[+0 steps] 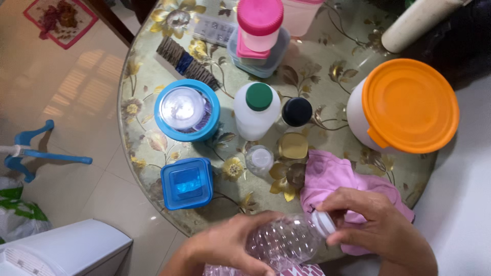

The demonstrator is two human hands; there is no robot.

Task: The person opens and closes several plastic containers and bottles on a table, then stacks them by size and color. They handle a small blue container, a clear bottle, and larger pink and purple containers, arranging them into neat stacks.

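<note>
My left hand (225,245) grips the body of a clear, crinkled plastic bottle (281,237) lying sideways at the near edge of the round table (148,87). My right hand (376,225) has its fingers closed around the bottle's white cap (323,222). A pink cloth (332,174) lies on the table just beyond my right hand, partly under it.
On the floral table stand a white bucket with an orange lid (409,105), a white bottle with a green cap (257,110), a black-capped jar (297,111), a round blue container (187,110), a square blue box (187,182) and pink-lidded tubs (260,25). A white appliance (61,250) is at lower left.
</note>
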